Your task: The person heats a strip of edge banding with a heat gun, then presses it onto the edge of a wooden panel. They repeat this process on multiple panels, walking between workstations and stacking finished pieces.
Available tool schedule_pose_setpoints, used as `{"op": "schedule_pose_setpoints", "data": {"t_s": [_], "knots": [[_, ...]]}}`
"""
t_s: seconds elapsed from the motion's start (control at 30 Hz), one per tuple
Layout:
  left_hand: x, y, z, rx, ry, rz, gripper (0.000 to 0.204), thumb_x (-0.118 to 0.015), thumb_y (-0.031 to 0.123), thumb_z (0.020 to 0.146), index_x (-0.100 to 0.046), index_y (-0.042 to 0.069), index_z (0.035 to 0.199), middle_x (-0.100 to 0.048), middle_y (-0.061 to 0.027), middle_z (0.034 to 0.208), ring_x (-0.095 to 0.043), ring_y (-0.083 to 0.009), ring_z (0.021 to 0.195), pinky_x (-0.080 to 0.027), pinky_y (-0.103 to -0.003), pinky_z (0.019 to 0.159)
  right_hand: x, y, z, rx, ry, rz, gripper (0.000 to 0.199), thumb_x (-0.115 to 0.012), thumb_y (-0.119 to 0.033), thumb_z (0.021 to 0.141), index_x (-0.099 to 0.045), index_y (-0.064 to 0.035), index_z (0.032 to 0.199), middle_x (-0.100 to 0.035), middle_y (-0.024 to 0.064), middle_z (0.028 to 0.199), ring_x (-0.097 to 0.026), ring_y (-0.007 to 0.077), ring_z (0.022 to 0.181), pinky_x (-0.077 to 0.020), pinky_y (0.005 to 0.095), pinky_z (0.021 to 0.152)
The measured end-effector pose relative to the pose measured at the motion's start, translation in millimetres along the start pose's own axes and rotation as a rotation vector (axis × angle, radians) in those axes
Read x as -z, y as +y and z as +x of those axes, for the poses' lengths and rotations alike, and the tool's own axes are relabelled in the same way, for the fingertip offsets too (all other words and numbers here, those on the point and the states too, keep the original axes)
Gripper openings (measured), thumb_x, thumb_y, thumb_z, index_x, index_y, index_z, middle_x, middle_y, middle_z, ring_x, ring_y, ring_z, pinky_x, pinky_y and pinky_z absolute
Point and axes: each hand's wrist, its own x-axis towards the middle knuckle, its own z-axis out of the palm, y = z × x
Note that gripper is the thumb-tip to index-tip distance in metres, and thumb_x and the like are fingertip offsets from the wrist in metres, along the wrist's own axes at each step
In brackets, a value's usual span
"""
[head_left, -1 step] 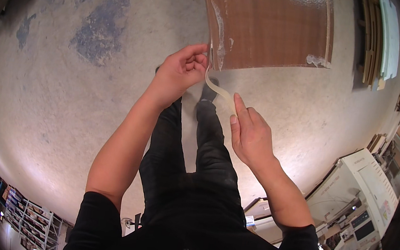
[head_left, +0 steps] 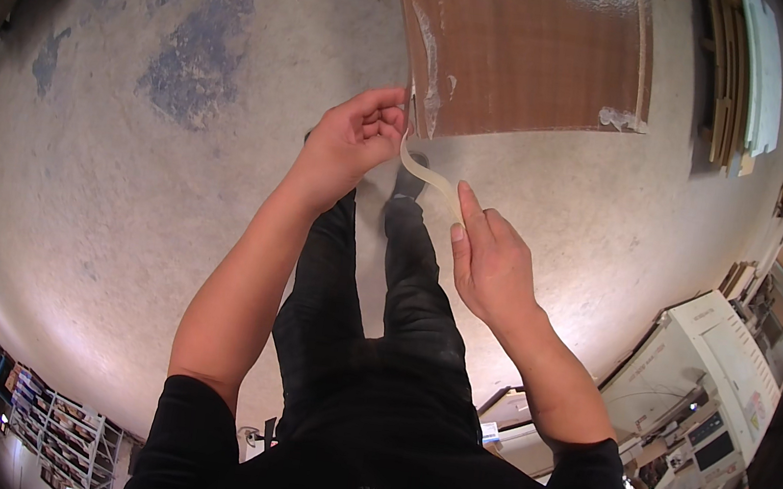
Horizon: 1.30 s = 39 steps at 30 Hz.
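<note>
A brown wood-grain panel (head_left: pixel 536 46) lies on the concrete floor (head_left: pixel 120 199) in front of my feet. A thin pale strip (head_left: pixel 425 176) curls away from the panel's near left corner. My left hand (head_left: pixel 351 140) is at that corner, fingers pinched on the strip's upper end. My right hand (head_left: pixel 488 262) is lower and to the right, holding the strip's free end between thumb and fingers. The strip hangs in a shallow curve between both hands, above my dark trouser legs (head_left: pixel 406 286).
Several boards and pale sheets (head_left: pixel 739 83) are stacked at the upper right. A white machine with a control panel (head_left: pixel 709 385) stands at the lower right. Shelving (head_left: pixel 42 416) shows at the lower left. Blue-grey stains (head_left: pixel 188 59) mark the floor.
</note>
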Motion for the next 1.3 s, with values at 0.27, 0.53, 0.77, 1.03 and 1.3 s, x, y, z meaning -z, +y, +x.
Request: {"op": "schedule_pose_setpoints", "data": {"t_s": [0.27, 0.53, 0.77, 1.03, 1.3], "knots": [[2, 3, 2, 0.061, -0.008, -0.124, 0.055, -0.059, 0.002, 0.078, -0.05, -0.008, 0.132, -0.062, -0.0064, 0.106, -0.058, -0.0131, 0.1, -0.045, -0.026, 0.091, 0, 4, 3, -0.115, -0.066, 0.159, 0.045, -0.054, -0.012, 0.095, -0.048, -0.0013, 0.139, -0.059, 0.0177, 0.087, -0.06, 0.037, 0.076, -0.0504, 0.0448, 0.069], [2, 1, 0, 0.0, -0.032, -0.109, 0.057, -0.069, 0.005, 0.079, -0.05, -0.008, 0.132, -0.061, -0.0049, 0.106, -0.058, -0.0118, 0.096, -0.047, -0.025, 0.087, -5, -1, -6, -0.212, -0.094, 0.492, 0.043, -0.046, -0.013, 0.1, -0.045, 0.0021, 0.14, -0.061, 0.0264, 0.103, -0.06, 0.0451, 0.094, -0.0486, 0.0465, 0.085], [1, 0, 0, -0.019, -0.023, -0.114, 0.057, -0.072, 0.008, 0.081, -0.051, -0.008, 0.131, -0.06, -0.0049, 0.105, -0.058, -0.0127, 0.095, -0.049, -0.027, 0.087, -4, -4, -13, -0.205, -0.095, 0.5, 0.043, -0.044, -0.013, 0.1, -0.045, 0.0036, 0.139, -0.06, 0.0254, 0.096, -0.06, 0.0438, 0.088, -0.0487, 0.0466, 0.081], [1, -1, 0, -0.018, -0.012, -0.105, 0.058, -0.073, 0.012, 0.081, -0.051, -0.008, 0.131, -0.06, -0.005, 0.104, -0.059, -0.0143, 0.093, -0.049, -0.029, 0.088, -3, -4, -10, -0.1, -0.039, 0.448, 0.044, -0.047, -0.013, 0.098, -0.045, 0.0029, 0.139, -0.06, 0.0228, 0.091, -0.06, 0.0413, 0.082, -0.0496, 0.0455, 0.075], [2, 3, -2, 0.0, -0.002, -0.075, 0.059, -0.072, 0.019, 0.082, -0.052, -0.006, 0.131, -0.062, -0.005, 0.108, -0.059, -0.0138, 0.096, -0.047, -0.03, 0.09, -2, -9, -1, -0.014, -0.038, 0.321, 0.048, -0.055, -0.008, 0.091, -0.048, 0.0014, 0.137, -0.06, 0.0191, 0.088, -0.059, 0.0366, 0.081, -0.0503, 0.0451, 0.073]]}}
